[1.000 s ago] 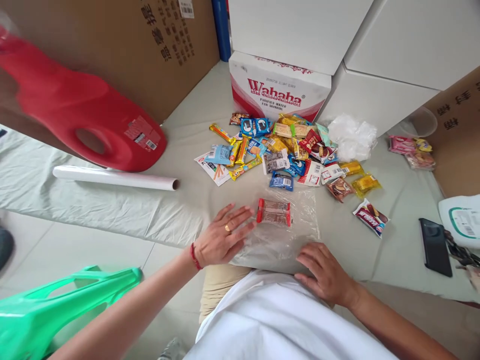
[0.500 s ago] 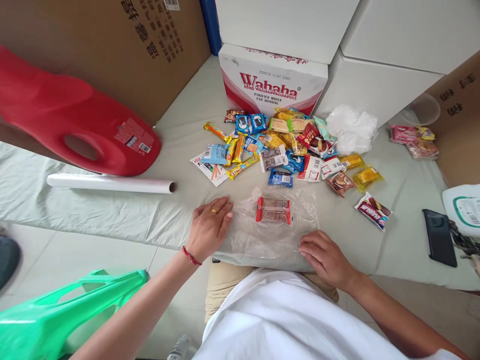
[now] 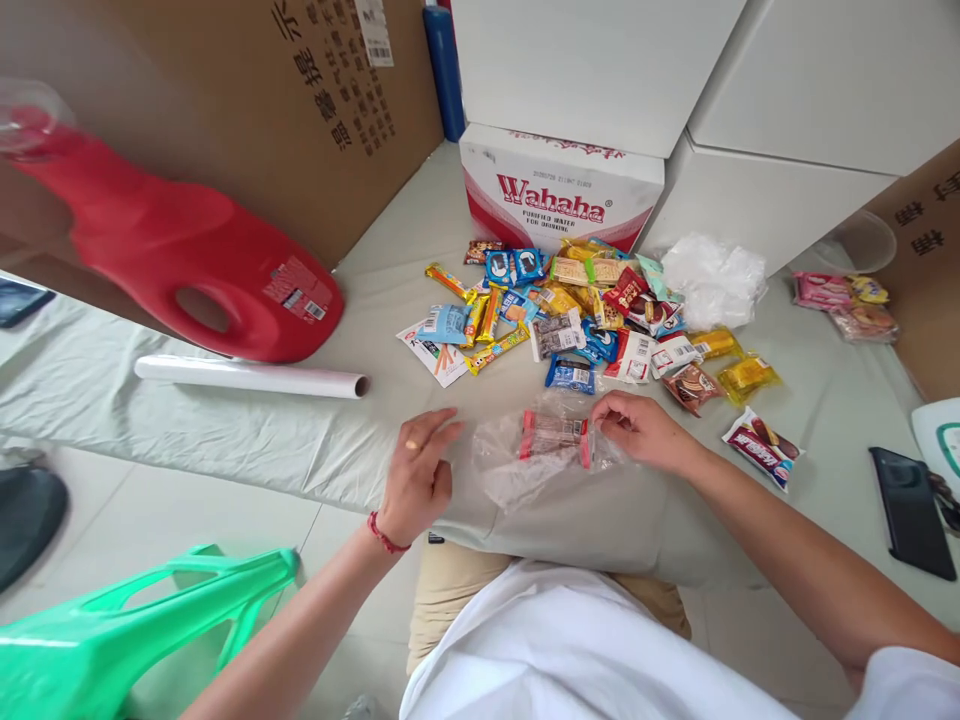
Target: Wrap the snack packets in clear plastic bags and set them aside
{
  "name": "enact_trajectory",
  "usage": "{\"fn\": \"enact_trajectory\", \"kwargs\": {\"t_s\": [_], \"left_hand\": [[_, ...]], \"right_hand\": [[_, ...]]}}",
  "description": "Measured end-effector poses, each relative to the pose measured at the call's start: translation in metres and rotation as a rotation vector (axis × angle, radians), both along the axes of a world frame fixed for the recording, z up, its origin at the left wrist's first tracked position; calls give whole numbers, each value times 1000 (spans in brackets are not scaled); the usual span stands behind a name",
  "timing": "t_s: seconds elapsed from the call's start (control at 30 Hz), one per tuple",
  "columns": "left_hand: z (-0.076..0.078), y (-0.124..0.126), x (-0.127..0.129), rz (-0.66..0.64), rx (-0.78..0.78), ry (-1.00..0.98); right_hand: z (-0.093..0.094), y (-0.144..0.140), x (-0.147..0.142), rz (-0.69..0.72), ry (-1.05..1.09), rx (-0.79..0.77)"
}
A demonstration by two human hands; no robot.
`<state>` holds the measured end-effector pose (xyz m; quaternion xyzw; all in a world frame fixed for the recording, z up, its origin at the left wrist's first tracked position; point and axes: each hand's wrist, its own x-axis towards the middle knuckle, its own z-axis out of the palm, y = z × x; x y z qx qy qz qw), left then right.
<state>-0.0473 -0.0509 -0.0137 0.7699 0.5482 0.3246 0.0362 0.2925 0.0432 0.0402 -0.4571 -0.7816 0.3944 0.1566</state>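
Snack bar (image 3: 553,437) lengthwise left-right, between hands.

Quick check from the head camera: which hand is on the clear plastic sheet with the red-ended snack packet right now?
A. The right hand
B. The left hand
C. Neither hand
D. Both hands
A. The right hand grips the edge of the clear plastic sheet beside the red-ended snack packet, while the left hand hovers just off the sheet's left side, fingers spread and not touching it.
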Motion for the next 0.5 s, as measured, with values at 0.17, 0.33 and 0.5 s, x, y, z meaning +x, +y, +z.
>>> {"fn": "enact_trajectory", "kwargs": {"t_s": [0.17,0.33,0.5], "left_hand": [[8,-34,13,-309,187,83],[1,-28,31,-301,101,180],[0,-8,28,-259,-27,189]], "right_hand": [[-9,5,-2,-17,-42,-112],[-10,7,-1,-4,-32,-140],[-11,10,4,2,-16,-162]]}}
